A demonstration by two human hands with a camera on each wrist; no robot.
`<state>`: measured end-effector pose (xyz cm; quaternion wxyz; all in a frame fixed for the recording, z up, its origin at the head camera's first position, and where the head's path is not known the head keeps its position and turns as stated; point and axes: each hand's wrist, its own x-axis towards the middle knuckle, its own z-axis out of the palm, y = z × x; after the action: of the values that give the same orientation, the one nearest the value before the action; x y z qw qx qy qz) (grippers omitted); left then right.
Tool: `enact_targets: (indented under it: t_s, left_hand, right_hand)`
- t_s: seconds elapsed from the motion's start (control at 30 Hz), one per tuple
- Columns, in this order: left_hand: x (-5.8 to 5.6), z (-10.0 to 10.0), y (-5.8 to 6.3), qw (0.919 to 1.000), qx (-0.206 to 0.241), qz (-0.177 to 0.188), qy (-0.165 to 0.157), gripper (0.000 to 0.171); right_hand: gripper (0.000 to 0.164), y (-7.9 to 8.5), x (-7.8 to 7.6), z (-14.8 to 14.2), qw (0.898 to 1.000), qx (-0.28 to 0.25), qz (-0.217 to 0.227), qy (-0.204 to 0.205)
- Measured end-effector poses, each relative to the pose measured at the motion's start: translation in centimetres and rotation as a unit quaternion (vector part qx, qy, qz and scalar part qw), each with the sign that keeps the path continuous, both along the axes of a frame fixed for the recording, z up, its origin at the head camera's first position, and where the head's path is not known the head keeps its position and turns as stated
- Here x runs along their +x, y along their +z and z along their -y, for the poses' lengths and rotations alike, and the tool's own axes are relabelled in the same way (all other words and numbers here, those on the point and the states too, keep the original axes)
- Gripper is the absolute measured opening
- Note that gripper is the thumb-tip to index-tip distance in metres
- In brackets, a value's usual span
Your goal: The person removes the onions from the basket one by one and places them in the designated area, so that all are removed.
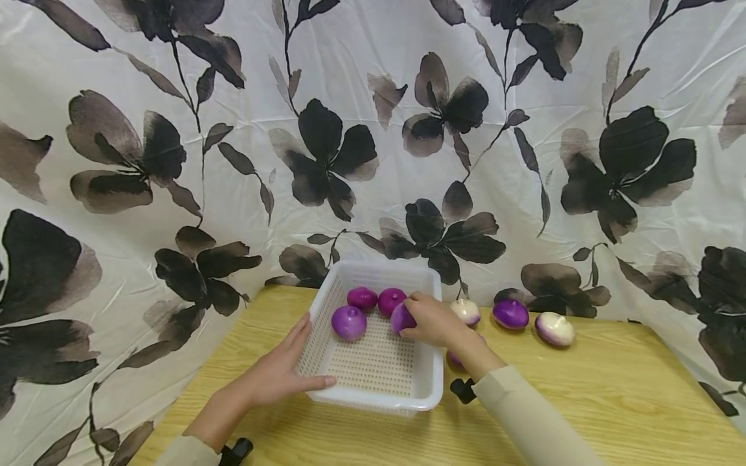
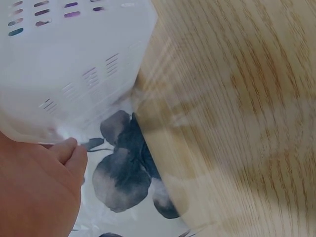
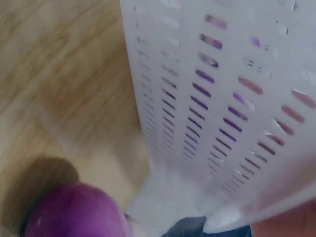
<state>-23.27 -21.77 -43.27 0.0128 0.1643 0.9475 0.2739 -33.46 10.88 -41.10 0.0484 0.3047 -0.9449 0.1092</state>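
A white perforated plastic basket (image 1: 373,395) stands on the wooden table, tilted in neither view of its rim. My left hand (image 1: 274,375) lies against its left side, fingers fairly straight along the rim and thumb spread over the front left corner. Inside the basket, my right hand (image 1: 434,320) grips a purple onion (image 1: 402,318) from above, reaching over the right rim. Three more onions sit toward the back: a light purple onion (image 1: 350,323), a dark magenta onion (image 1: 362,298) and another magenta onion (image 1: 390,300). The basket wall hides the held onion in the right wrist view.
Right of the basket lie a white onion (image 1: 466,311), a deep purple onion (image 1: 511,314) and a white-and-purple onion (image 1: 556,329). Another purple onion (image 3: 76,215) is beside the basket, partly behind my right forearm. A floral cloth (image 1: 326,155) hangs behind the table (image 1: 612,395).
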Motion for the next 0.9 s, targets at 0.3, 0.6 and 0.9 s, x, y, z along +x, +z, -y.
enact_targets:
  t_s: [0.3, 0.6, 0.9]
  left_hand:
    - [0.1, 0.0, 0.3, 1.0000, 0.000, -0.004, -0.001, 0.128]
    - [0.1, 0.2, 0.5, 1.0000, 0.002, -0.005, 0.003, 0.127]
    - [0.3, 0.1, 0.3, 0.9999, 0.011, 0.003, 0.002, 0.128]
  right_hand:
    - [0.069, -1.1, 0.1, 1.6, 0.999, 0.033, 0.004, 0.007]
    - [0.076, -0.7, 0.6, 2.5, 0.997, 0.067, 0.034, 0.007]
    - [0.083, -0.9, 0.9, 2.5, 0.996, 0.071, 0.054, 0.027]
